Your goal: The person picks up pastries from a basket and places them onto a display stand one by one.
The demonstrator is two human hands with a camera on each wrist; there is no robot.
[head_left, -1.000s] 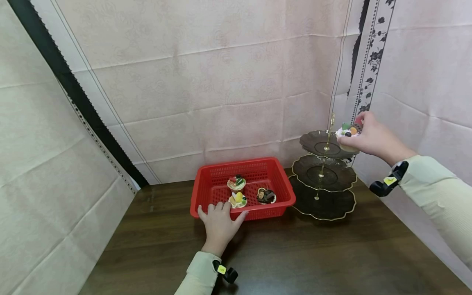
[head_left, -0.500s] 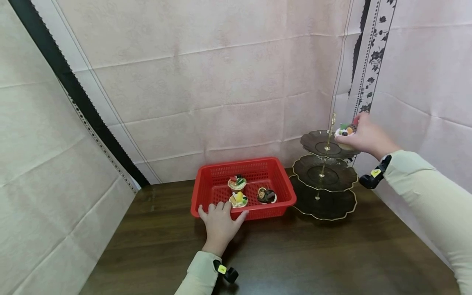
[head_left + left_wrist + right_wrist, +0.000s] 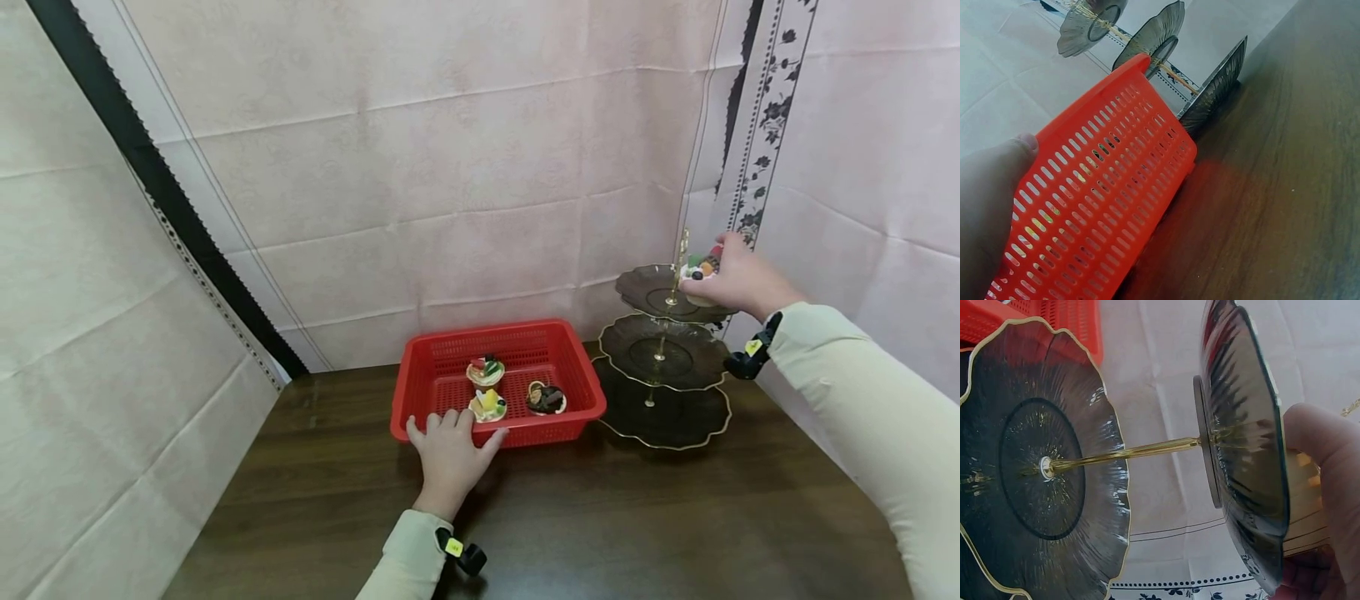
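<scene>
My right hand [image 3: 742,279] holds a cupcake [image 3: 699,268] with white cream and colourful fruit toppings over the top plate of a three-tier stand [image 3: 641,289], beside its gold post. In the right wrist view, the cupcake's tan base [image 3: 1307,512] shows behind the top plate's edge; whether it touches the plate I cannot tell. My left hand [image 3: 452,458] grips the near rim of a red plastic basket [image 3: 543,429], fingers over the edge. Inside lie a cupcake with red and green toppings [image 3: 485,371], one with yellow fruit [image 3: 488,405] and a dark chocolate one [image 3: 546,398].
The stand's middle plate [image 3: 630,342] and bottom plate [image 3: 675,425] have gold scalloped edges. Basket and stand are side by side on a dark wooden table [image 3: 600,508]. Pale cloth [image 3: 487,167] hangs behind and on both sides.
My right hand has moved left with the cupcake, closer to the post of the stand. My left hand stays on the basket rim.
</scene>
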